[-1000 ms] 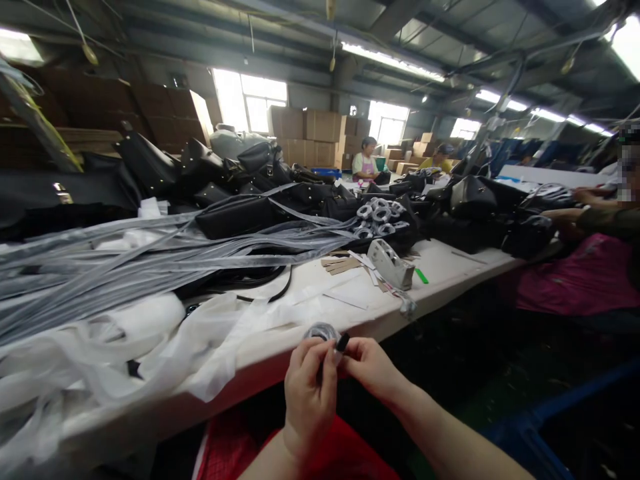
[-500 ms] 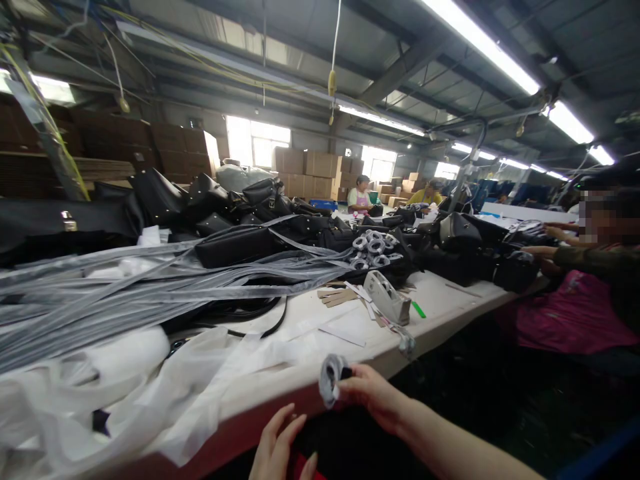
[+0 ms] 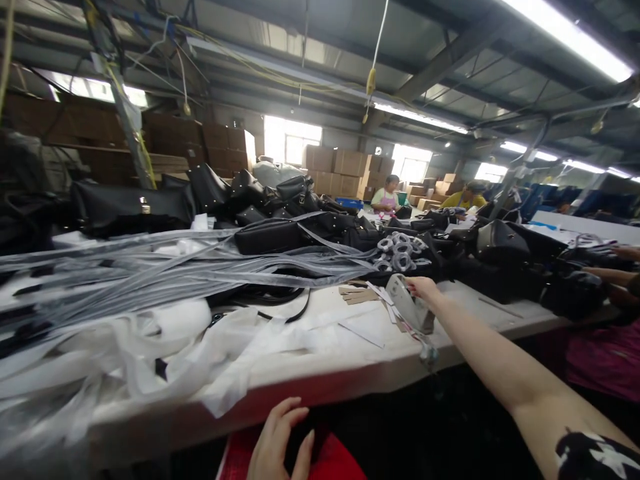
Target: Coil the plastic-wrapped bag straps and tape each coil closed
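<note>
Our left hand (image 3: 277,441) empty, fingers loosely curled. Our right hand (image 3: 424,291) at tape dispenser (image 3: 411,309), near table (image 3: 320,357) edge; whether gripping, we cannot tell. Careless knock could tip dispenser off.

No text, label, brand, number or sign is legible in the current view. The stacked cardboard boxes (image 3: 350,163), the tape dispenser (image 3: 410,303) and the metal clasp (image 3: 145,205) of the black bag (image 3: 107,201) present no lettering that resolves at this size, and the small round fitting (image 3: 379,151) on the rear wall is too small to read. The black sleeve (image 3: 597,457) at the lower right carries a white pattern, cut by the frame edge; whether it includes characters cannot be determined.
</note>
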{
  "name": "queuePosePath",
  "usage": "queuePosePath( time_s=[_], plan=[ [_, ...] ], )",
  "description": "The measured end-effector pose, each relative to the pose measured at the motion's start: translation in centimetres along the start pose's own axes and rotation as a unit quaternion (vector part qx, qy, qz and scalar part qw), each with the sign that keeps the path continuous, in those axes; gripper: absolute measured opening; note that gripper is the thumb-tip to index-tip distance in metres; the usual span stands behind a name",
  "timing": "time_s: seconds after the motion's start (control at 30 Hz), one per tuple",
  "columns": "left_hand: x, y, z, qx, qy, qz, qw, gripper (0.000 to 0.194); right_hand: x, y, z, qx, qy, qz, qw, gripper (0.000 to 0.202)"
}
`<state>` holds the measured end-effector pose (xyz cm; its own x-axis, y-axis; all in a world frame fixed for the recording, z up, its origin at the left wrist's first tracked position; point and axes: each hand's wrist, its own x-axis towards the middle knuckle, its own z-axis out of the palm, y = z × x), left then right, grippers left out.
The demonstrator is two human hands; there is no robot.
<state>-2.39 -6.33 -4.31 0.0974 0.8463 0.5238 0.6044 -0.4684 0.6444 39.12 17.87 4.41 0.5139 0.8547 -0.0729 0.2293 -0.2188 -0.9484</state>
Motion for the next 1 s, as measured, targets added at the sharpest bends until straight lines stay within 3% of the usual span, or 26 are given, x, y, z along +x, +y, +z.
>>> queuePosePath(
  time_s=[0.13,0.33,0.43,0.6,0.7,0.8,0.9,1.0],
  plan=[
    [0.6,1.5,-0.7,0.007,-0.055,-0.015,0.998,0.023,-3.4,4.4,-1.6,-0.06,-0.01,-0.038,0.997,0.016],
    [1.5,3.4,-0.1,-0.01,-0.112,-0.031,0.993,0.023,-6.4,7.7,-4.7,-0.198,-0.054,-0.122,0.971,0.027],
    [2.1,3.9,0.6,-0.021,-0.138,-0.047,0.989,0.022,-7.7,9.5,-3.7,-0.282,-0.1,-0.189,0.935,0.032],
    [4.9,3.4,1.6,-0.004,-0.19,-0.063,0.98,0.025,-10.7,10.6,0.3,-0.324,-0.177,-0.313,0.875,0.026],
    [8.9,1.4,1.6,0.049,-0.218,-0.044,0.974,0.027,-11.5,10.6,3.2,-0.324,-0.177,-0.402,0.838,0.03],
    [14.8,-2.0,1.8,0.146,-0.231,-0.006,0.962,0.028,-11.2,11.1,6.1,-0.325,-0.176,-0.455,0.81,0.046],
    [21.3,-6.1,2.8,0.279,-0.234,0.02,0.931,0.036,-10.6,12.0,8.2,-0.352,-0.161,-0.467,0.795,0.049],
    [27.8,-10.2,4.7,0.398,-0.223,0.044,0.889,0.058,-10.1,12.8,9.1,-0.37,-0.144,-0.473,0.787,0.053]
  ],
)
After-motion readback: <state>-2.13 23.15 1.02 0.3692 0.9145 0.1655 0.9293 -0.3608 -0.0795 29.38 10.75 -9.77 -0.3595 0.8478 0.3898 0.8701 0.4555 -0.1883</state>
